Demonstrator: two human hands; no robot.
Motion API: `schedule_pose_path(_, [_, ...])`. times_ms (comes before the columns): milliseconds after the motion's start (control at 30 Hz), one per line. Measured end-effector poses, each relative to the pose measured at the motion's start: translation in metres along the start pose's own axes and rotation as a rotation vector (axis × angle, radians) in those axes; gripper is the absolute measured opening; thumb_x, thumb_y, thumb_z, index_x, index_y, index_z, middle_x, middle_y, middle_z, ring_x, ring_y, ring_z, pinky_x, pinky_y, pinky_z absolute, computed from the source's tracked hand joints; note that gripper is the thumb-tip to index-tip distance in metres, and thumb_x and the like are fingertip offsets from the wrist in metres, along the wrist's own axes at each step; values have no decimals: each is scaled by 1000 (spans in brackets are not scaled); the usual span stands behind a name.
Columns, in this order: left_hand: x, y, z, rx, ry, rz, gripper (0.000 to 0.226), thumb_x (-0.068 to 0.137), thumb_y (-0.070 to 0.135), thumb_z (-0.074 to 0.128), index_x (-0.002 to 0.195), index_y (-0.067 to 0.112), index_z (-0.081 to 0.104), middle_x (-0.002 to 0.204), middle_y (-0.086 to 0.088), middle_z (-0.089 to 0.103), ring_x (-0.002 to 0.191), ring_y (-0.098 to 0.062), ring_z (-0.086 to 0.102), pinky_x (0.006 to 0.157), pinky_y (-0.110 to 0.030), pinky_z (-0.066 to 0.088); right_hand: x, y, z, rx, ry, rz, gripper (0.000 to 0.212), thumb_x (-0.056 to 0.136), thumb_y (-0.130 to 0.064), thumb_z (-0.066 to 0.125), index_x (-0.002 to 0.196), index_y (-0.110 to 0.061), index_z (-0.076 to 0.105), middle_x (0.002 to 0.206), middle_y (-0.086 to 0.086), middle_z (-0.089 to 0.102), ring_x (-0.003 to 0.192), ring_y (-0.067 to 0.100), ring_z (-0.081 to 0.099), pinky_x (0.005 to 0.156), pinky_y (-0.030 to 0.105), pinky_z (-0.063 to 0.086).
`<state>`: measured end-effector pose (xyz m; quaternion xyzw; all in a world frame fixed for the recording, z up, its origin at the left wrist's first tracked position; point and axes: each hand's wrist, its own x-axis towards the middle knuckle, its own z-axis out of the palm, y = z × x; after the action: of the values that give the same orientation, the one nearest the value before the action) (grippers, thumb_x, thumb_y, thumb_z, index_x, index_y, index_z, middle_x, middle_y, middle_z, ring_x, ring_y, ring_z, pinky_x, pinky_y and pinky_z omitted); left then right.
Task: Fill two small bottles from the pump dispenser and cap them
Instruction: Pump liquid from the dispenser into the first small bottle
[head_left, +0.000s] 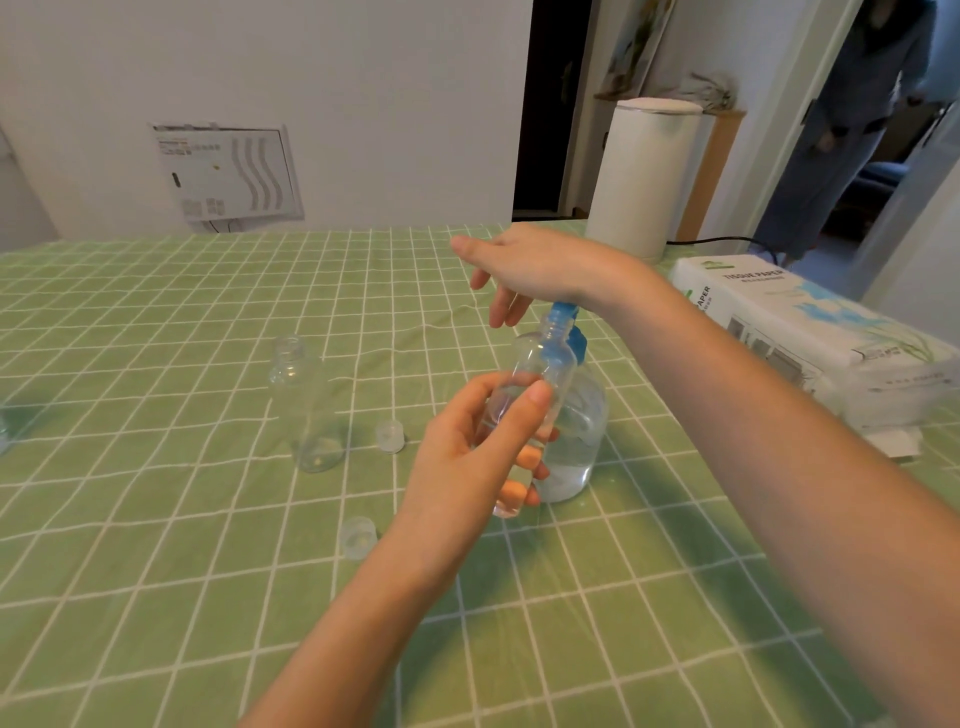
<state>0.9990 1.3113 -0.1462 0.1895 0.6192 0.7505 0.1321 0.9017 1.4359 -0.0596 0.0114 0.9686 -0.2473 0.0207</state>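
Head view: left hand (467, 457) holds bottle (543, 364) under right hand (535, 265).

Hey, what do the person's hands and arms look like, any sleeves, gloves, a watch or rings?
Nothing is worn on either. The left hand and right hand have no gloves, and no rings show on the fingers in view. The left forearm and right forearm are uncovered right to the frame edge, with no sleeve, watch, bracelet or markings visible.

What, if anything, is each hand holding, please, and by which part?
The left hand grips the small bottle around its middle and lower body. The right hand holds nothing; it rests on the blue pump.
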Motion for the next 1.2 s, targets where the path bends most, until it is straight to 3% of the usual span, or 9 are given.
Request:
schedule_pose_path(200, [-1,-2,0,-16,-3,-5,45,63,49,60,99,21,66,70,5,64,56,-8,55,45,-18,46,-2,4,5,-9,-41,36,64,96,-60,23,113,-11,61,81,4,73,93,25,66,96,40,43])
schedule_pose_path(333, [-1,-5,-1,-3,1,-8,43,66,47,60,99,21,65,70,5,65,54,-7,56,44,-18,46,-2,5,9,-10,-49,64,65,95,-61,21,113,-12,61,78,1,72,94,25,66,87,38,40])
schedule_pose_path(833, [1,-3,-3,-15,-18,16,42,66,50,61,100,25,66,70,8,66,57,-6,57,46,-17,46,-2,0,2,-24,0,12,62,96,-59,25,113,-11,61,82,5,73,90,23,67,91,39,46])
schedule_pose_path(1000, [1,-4,-3,-16,-15,5,32,72,48,65,96,27,66,72,6,66,57,-7,57,46,-18,47,-4,2,4,-26,-7,51,65,95,-61,23,112,-11,61,82,5,73,93,24,66,93,39,44])
schedule_pose_path(1200, [-1,-6,-4,-8,-21,5,43,65,49,60,100,24,65,71,5,65,55,-6,56,46,-17,47,-4,4,9,-38,-53,78,65,95,-61,23,113,-12,61,85,4,73,96,25,67,91,38,41])
